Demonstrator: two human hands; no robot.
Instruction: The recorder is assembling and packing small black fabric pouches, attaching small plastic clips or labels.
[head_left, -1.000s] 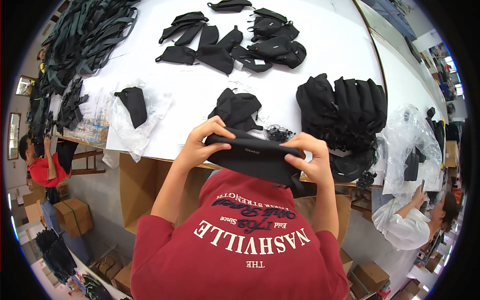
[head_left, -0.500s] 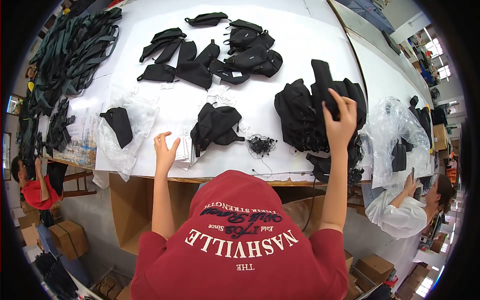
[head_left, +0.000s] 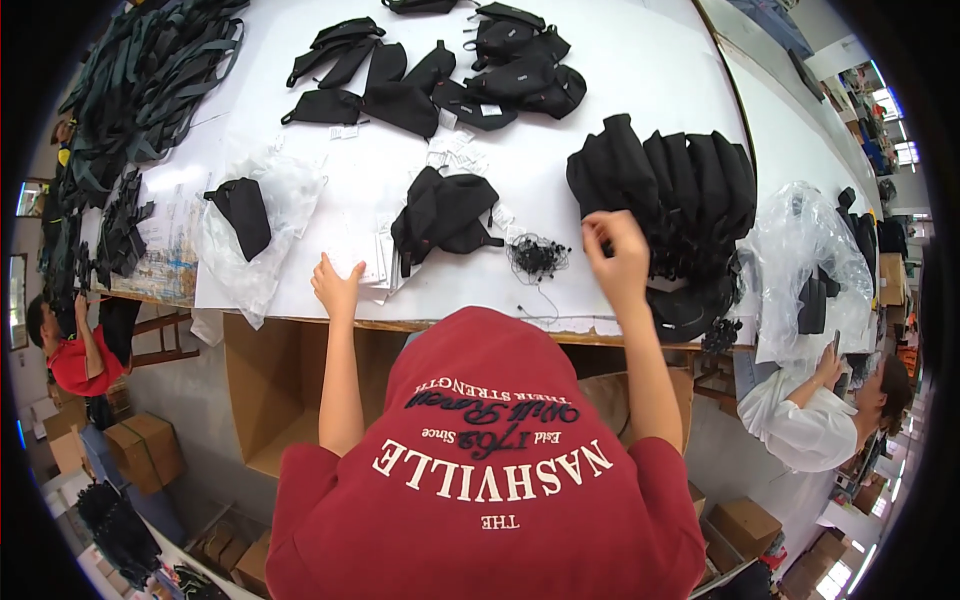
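My left hand (head_left: 337,287) rests flat near the front edge of the white table (head_left: 620,70), beside a stack of small white paper tags (head_left: 378,262). My right hand (head_left: 618,250) hovers with loosely curled fingers and nothing in it, between a tangle of black cords (head_left: 538,256) and a row of black bags (head_left: 670,190) stood side by side. A single black bag (head_left: 443,212) lies in front of me, between my hands. The red hood (head_left: 480,400) of my top fills the lower middle of the view.
More black bags (head_left: 430,70) lie at the far side of the table. A black bag on clear plastic wrap (head_left: 250,225) is at the left, black straps (head_left: 140,90) further left. Another plastic bag (head_left: 805,255) sits at right. Two people work below the table edges; cardboard boxes (head_left: 140,445) stand on the floor.
I held a black bag in both hands, set it with my right hand into the row of bags at right, and drew that hand back. My left hand dropped onto the table.
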